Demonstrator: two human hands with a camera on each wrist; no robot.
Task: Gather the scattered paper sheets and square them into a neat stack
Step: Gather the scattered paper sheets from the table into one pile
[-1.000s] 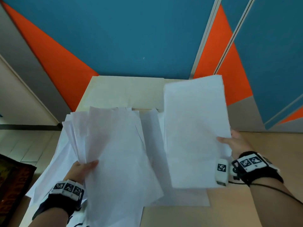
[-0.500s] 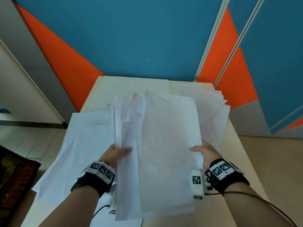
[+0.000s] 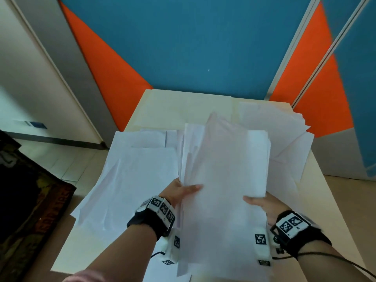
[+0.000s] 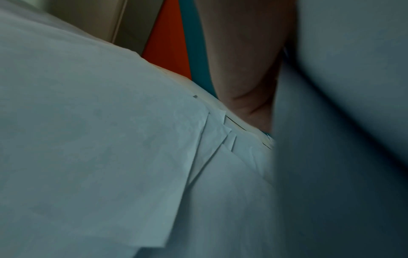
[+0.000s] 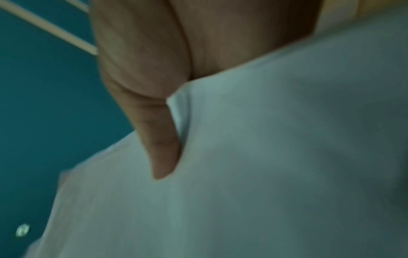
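A loose bundle of white paper sheets (image 3: 223, 180) is held up above the table between both hands, its edges uneven at the top left. My left hand (image 3: 179, 192) grips the bundle's left edge, thumb on top. My right hand (image 3: 262, 204) grips the right edge, thumb lying on the top sheet (image 5: 264, 157). More white sheets (image 3: 132, 176) lie fanned out on the table's left half (image 4: 110, 139), and several others (image 3: 284, 135) lie overlapping at the back right. In the left wrist view the held bundle (image 4: 342, 157) fills the right side.
The pale wooden table (image 3: 179, 106) stands against a blue and orange wall (image 3: 193, 47). Sheets overhang its left edge. A dark patterned mat (image 3: 24, 200) lies on the floor at the left. Bare tabletop shows at the back and near the right edge.
The two separate handfuls, one in each hand, have been brought together into one bundle held between both hands at the centre. The bundle has tightened a little since half a second ago.
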